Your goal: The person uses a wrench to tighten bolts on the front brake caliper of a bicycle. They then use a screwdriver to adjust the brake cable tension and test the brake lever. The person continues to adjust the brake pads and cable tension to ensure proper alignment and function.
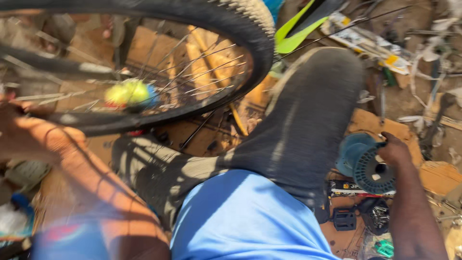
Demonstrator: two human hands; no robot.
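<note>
A: What are our hands on?

B: Our right hand [393,150] rests on top of a round teal spool [366,163] with a ribbed, slotted face and a hollow hub. The fingers curl over its upper edge, gripping it. The spool sits low on our right, just beside our bent knee in dark grey trousers [308,125].

A: And the left hand?

B: Our left hand [21,130] is at the far left edge, blurred, pressed against the black tyre of a bicycle wheel [144,62]. We cannot tell whether its fingers are closed around the tyre or just leaning on it.

A: Where is the wheel?

B: It fills the upper left, tilted, with thin metal spokes and a knobbly tread at its top right. A yellow-green ball [129,92] is lodged among the spokes near the hub.

A: What lies around us?

B: Below the spool, on flattened brown cardboard [380,126], lie a black pedal [344,219], a dark toothed part and a small green piece [385,248]. A lime-green strip [301,33] slants beyond the wheel. Our blue shirt [245,221] fills the bottom centre.
</note>
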